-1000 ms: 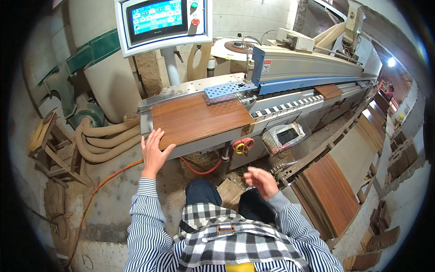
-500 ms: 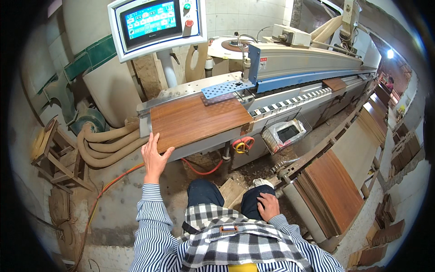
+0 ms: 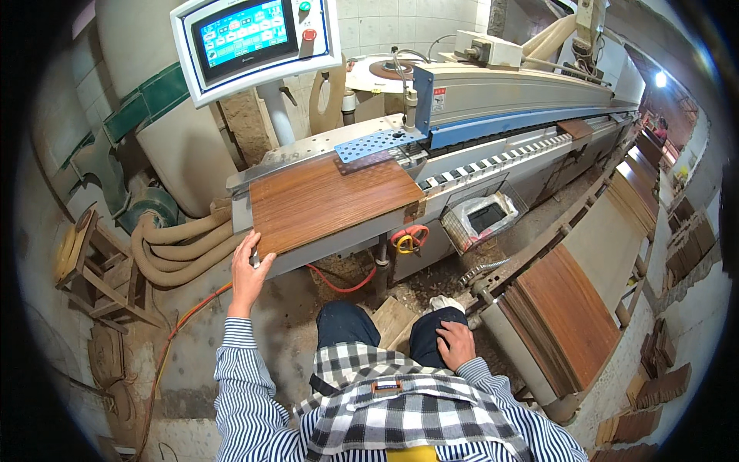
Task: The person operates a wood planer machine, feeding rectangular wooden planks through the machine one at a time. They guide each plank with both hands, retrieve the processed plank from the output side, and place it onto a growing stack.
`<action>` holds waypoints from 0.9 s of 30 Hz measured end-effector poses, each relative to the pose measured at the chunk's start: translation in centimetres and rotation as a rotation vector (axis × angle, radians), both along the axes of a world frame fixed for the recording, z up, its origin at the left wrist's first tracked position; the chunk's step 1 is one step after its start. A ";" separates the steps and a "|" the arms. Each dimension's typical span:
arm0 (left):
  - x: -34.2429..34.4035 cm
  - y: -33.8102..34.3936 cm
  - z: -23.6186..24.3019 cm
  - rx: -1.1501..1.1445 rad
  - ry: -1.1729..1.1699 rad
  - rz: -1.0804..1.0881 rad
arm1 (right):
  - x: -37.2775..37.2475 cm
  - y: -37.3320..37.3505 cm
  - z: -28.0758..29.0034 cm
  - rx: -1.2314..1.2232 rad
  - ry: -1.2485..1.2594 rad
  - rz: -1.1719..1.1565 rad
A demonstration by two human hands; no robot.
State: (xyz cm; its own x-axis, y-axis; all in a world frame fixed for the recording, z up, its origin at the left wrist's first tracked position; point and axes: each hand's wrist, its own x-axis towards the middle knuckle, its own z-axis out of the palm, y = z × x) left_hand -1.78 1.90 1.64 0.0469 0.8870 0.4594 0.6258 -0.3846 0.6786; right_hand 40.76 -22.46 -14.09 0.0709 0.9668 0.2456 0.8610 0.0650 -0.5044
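A brown wood-grain board (image 3: 331, 199) lies flat on the bed of a long machine (image 3: 531, 100), its far edge partly under a blue perforated plate (image 3: 369, 146). My left hand (image 3: 248, 279) is at the board's near left corner, thumb apart from the fingers. Its fingertips are beside the left edge, and the thumb tip is by the near edge. Whether they press on the board or the bed I cannot tell. My right hand (image 3: 457, 343) rests on my right knee, fingers loosely stretched and nothing in them.
A screen panel (image 3: 245, 42) stands over the machine's left end. Stacked brown boards (image 3: 566, 316) lie on a roller conveyor at the right. Scissors (image 3: 409, 240) hang below the bed, near a wire basket (image 3: 486, 218). Thick hoses (image 3: 188, 246) and a wooden stool (image 3: 104, 266) are at the left.
My left hand has shifted slightly left and off the board's top toward its corner. The board looks unmoved on the bed; the whole view has shifted a little. My right hand stays on the knee.
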 end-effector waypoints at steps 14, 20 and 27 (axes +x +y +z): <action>4.9 1.5 0.6 0.112 0.308 0.076 | 0.0 0.2 0.0 0.036 -0.004 -0.007; 9.4 2.9 0.5 0.147 0.302 -0.024 | -0.1 0.1 0.2 0.038 0.015 -0.012; 12.3 4.1 -1.6 0.329 0.468 -0.026 | 2.3 1.1 1.6 0.167 0.092 -0.002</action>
State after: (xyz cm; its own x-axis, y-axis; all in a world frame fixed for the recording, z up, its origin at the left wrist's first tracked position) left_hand 10.49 6.03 0.03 0.3315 0.6967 0.6362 0.8185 -0.5477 0.1734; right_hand 43.03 -21.33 -12.49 0.1025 0.9129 0.3952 0.8123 0.1525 -0.5630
